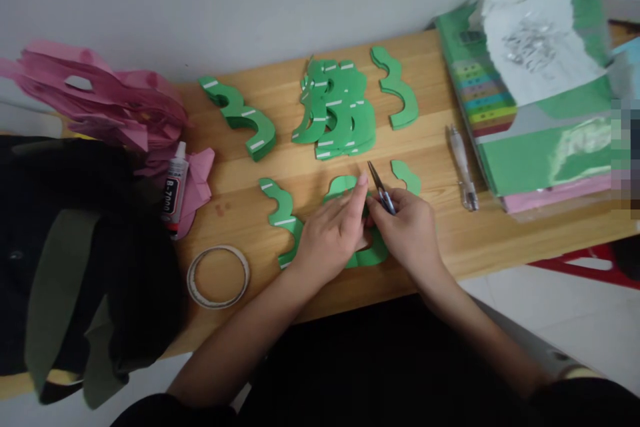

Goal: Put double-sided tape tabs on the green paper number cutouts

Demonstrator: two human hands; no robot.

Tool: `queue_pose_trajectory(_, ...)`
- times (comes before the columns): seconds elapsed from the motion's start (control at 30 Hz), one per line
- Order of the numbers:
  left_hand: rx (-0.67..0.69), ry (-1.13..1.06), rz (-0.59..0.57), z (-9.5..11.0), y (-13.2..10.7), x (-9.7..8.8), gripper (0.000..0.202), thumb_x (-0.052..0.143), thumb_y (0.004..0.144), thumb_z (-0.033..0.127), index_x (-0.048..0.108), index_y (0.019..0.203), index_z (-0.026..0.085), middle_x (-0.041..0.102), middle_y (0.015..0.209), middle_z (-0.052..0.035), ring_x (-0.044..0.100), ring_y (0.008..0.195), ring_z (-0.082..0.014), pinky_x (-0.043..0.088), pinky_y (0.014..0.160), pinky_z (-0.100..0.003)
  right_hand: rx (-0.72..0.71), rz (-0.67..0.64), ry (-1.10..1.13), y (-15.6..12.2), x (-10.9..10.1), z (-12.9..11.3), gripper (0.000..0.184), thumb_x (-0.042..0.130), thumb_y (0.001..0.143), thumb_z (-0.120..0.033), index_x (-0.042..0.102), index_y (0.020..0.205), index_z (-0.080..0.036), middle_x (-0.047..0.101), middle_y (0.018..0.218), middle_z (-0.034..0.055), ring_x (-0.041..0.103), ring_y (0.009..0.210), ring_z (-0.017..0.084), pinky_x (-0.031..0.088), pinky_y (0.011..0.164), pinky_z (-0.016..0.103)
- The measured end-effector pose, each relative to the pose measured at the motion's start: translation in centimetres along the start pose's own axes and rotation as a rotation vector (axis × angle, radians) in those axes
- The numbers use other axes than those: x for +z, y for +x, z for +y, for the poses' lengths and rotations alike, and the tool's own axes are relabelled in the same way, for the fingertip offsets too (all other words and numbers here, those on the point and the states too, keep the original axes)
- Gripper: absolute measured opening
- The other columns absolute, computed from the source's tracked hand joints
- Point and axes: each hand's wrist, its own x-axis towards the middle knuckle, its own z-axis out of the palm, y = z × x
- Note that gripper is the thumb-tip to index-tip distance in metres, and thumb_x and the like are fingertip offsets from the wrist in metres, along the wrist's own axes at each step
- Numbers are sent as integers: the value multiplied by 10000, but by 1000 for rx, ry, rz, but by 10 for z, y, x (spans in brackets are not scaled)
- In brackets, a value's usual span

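My left hand presses down on a wavy green paper cutout near the table's front edge, with the forefinger stretched forward and the other fingers curled. My right hand is closed round small scissors whose tip points away from me, just beside the left forefinger. Part of the cutout is hidden under both hands. Another green cutout with white tape strips lies just left of my left hand.
A pile of green cutouts lies further back, with single ones at left and right. A tape roll, a glue tube, pink paper scraps, a pen and a coloured paper pack surround them on the wooden table.
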Motion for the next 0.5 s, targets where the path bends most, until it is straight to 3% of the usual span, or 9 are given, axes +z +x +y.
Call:
queue_pose_trajectory(0.13, 73, 120, 2, 5, 0, 0, 767, 436, 950, 91, -82, 1515, 111, 653, 1243, -159, 619, 1169, -219, 532, 974, -366, -7, 34, -36, 1, 0, -1, 179, 581, 749, -333, 554, 615, -217, 616, 537, 36, 595, 556, 196, 391, 534, 294)
queue_pose_trajectory(0.27, 100, 243, 21, 10, -3, 3, 702, 358, 959, 59, -64, 1518, 105, 658, 1233, -161, 622, 1163, -241, 521, 977, -401, 73, 83, 40, 2, 1, 1, 203, 630, 715, -332, 556, 846, -196, 622, 544, 15, 593, 527, 200, 403, 537, 300)
queue_pose_trajectory(0.37, 55, 143, 0, 9, -4, 2, 707, 399, 940, 64, -2, 1519, 132, 644, 1250, -156, 614, 1167, -236, 531, 956, -414, 100, 66, 151, 4, 1, 4, 257, 619, 700, -275, 520, 924, -197, 603, 508, -28, 571, 485, 175, 402, 517, 281)
queue_pose_trajectory(0.43, -45, -1, 2, 8, -3, -2, 691, 482, 902, 81, 146, 1501, 162, 653, 1217, -140, 623, 1137, -232, 532, 951, -434, 128, -8, 301, 5, -4, 5, 216, 616, 689, -278, 519, 867, -204, 565, 462, -55, 512, 420, 136, 371, 457, 251)
queue_pose_trajectory(0.5, -162, -180, 51, 9, 1, -9, 577, 570, 850, 113, 389, 1391, 200, 643, 1186, -111, 619, 1116, -226, 529, 953, -436, 177, -126, 513, 3, -12, 3, 197, 623, 694, -347, 526, 786, -201, 525, 432, -70, 386, 334, 83, 283, 369, 218)
